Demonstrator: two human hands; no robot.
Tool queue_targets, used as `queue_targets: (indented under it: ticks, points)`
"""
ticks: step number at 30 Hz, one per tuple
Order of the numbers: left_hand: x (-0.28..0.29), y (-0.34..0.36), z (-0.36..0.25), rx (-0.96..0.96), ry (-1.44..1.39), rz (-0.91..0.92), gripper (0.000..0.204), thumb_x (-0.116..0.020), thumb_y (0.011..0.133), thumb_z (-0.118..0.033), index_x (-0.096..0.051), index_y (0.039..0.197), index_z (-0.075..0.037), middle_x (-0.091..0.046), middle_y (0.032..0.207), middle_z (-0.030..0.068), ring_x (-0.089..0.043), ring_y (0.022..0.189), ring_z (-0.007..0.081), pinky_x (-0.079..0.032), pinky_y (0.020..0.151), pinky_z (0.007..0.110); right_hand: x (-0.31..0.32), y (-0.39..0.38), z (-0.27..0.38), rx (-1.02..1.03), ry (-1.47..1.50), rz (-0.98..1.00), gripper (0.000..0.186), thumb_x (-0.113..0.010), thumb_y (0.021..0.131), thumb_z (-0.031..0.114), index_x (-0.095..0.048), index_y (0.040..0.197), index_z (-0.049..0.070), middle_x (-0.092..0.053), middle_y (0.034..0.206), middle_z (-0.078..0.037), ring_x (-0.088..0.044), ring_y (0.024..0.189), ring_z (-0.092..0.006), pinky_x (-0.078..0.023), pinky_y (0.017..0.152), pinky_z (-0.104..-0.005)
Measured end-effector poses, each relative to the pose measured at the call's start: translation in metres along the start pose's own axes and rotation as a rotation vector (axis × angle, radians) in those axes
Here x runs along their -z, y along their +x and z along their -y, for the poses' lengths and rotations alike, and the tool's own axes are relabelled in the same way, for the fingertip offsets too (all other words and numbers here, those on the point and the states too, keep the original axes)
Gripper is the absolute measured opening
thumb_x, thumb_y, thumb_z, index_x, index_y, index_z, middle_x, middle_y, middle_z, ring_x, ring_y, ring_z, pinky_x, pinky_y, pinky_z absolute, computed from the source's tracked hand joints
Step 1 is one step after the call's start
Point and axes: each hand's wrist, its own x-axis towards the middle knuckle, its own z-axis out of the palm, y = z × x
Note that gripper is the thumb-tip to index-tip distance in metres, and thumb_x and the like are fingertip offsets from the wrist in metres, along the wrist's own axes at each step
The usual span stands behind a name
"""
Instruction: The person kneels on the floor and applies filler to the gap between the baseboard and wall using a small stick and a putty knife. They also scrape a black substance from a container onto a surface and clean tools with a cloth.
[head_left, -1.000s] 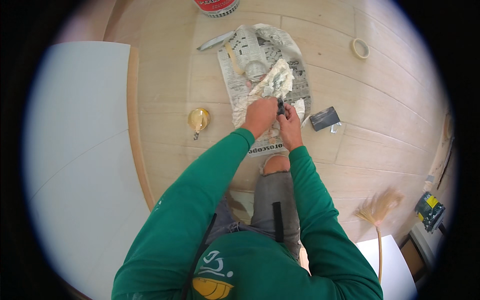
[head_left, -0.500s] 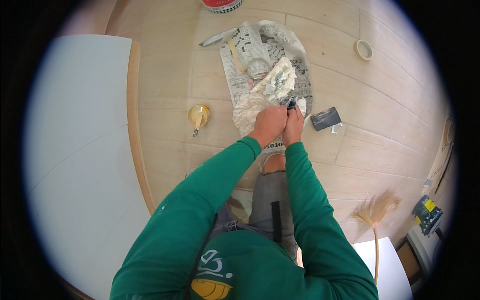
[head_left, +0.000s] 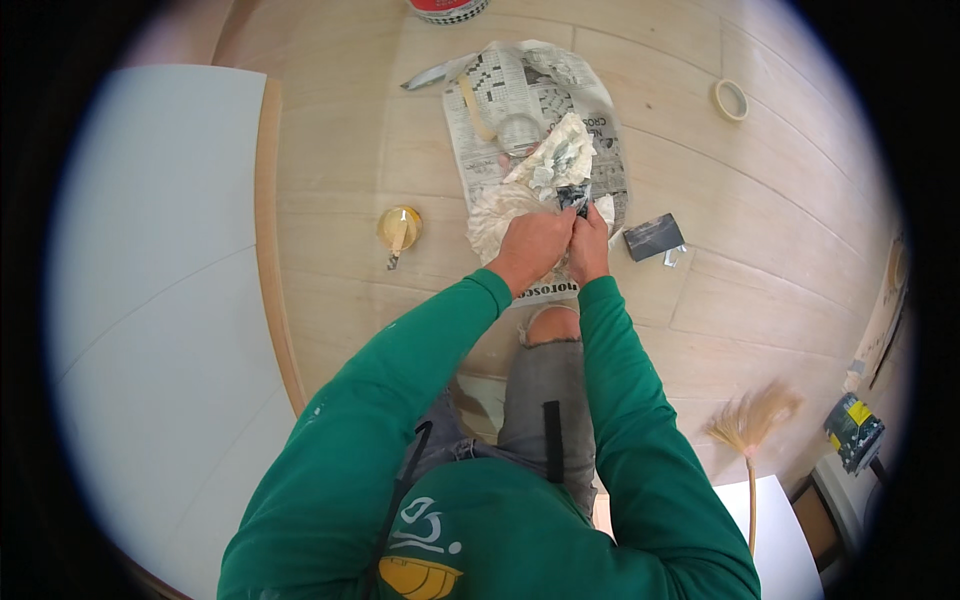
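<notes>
Above a newspaper (head_left: 462, 165) on the floor, my left hand (head_left: 537, 246) and right hand (head_left: 590, 247) meet, fingers closed together on a small black piece with shiny edges (head_left: 573, 197). Its exact kind is unclear, and the fingers hide its lower part. Just beyond it lies a cream crumpled sheet (head_left: 572, 140) with greyish smears. More crumpled cream paper or cloth (head_left: 490, 222) spreads beside my left hand. Farther up the newspaper are a round clear lid or dish (head_left: 519, 134) and a flat wooden stick (head_left: 475, 112). To the right of my right hand sits a dark rectangular block (head_left: 653, 237).
A silvery scrap (head_left: 673, 257) touches the block. At left stand a yellowish tub (head_left: 388, 232) with a stick across it and a large white panel (head_left: 170, 260). A blade-like tool (head_left: 430, 76), tape roll (head_left: 731, 100), red bucket (head_left: 447, 8) and straw broom (head_left: 752, 420) lie around.
The black piece has tilted up and shows more above my fingers. Both hands have shifted slightly, and my left forearm has moved a little to the left.
</notes>
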Motion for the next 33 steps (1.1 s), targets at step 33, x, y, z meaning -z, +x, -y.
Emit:
queue_targets:
  ticks: [33]
  points:
    - [0.015, 0.010, 0.017, 0.313, -0.162, -0.078, 0.020, -0.062, 0.097, -0.022, -0.069, 0.101, -0.004, -0.074, 0.084, 0.0225, -0.074, 0.082, 0.0431, -0.057, 0.075, 0.055, 0.010, -0.002, 0.025, -0.198, -0.171, 0.064, 0.030, -0.047, 0.100, 0.012, -0.067, 0.120, 0.002, -0.069, 0.103, -0.008, -0.062, 0.080, -0.0154, -0.053, 0.069, -0.0290]
